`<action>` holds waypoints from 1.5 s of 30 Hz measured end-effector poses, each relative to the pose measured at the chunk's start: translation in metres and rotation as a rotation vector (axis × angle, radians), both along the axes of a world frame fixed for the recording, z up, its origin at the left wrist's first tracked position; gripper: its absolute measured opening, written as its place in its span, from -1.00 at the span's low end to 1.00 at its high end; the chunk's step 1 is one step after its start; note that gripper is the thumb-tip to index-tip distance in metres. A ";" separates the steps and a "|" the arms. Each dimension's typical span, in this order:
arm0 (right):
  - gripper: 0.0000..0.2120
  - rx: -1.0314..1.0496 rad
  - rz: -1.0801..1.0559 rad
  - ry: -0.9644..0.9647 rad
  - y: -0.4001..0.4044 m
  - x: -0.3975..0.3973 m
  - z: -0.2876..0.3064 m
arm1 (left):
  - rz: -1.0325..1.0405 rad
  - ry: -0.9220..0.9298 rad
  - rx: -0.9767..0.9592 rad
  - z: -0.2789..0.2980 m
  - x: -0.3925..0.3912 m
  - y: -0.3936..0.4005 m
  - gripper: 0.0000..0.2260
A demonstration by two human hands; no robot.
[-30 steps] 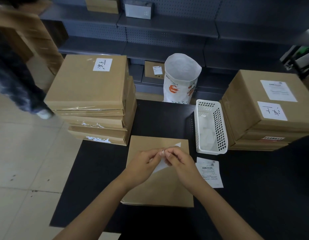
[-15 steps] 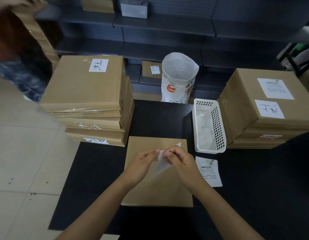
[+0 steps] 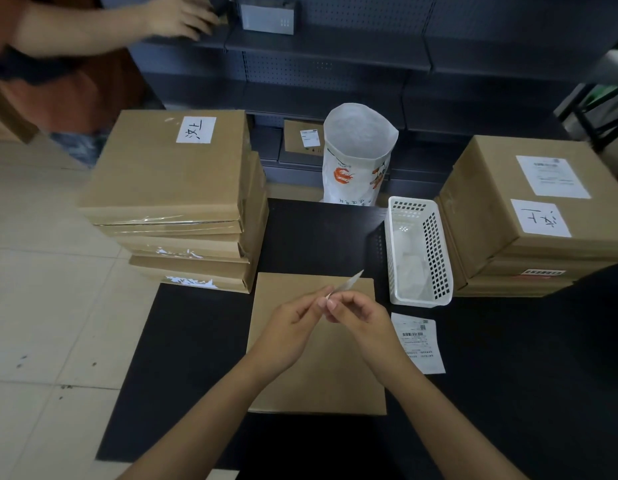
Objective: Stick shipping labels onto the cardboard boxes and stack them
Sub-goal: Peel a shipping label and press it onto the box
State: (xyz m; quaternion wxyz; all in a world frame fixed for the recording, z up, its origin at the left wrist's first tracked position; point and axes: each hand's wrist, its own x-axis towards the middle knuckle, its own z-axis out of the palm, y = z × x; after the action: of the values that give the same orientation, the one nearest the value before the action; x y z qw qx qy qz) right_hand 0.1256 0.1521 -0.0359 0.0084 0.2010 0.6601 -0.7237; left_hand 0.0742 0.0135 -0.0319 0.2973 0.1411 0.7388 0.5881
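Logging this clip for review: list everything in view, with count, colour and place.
cardboard box: one, brown, flat on table below hands
left stack: several brown boxes, table's left edge
right stack: several brown boxes, right, two white labels on top
basket: one, white, beside right stack
printed label: one, white, on table right of box
table: one, black
paper bag: one, white, behind table
shelving: dark grey, background
another person's hand: one, top left, at shelf
shipping label: one, white, pinched by both hands
left hand
right hand
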 end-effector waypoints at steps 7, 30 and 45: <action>-0.90 0.001 -0.011 0.021 -0.002 0.000 -0.002 | -0.064 0.065 -0.035 -0.001 0.003 0.000 -0.63; -0.87 0.016 -0.058 -0.018 -0.011 0.004 -0.003 | -0.216 0.357 -0.170 -0.008 0.007 -0.005 -0.56; -0.82 0.061 0.006 -0.028 -0.014 0.010 -0.002 | -0.034 0.169 -0.059 0.000 0.010 -0.010 -0.80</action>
State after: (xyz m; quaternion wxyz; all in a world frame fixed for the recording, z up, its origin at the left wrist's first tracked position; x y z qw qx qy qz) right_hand 0.1354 0.1379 -0.0375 0.0136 0.2092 0.6824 -0.7002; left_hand 0.0838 0.0038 -0.0317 0.2477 0.1937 0.7759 0.5469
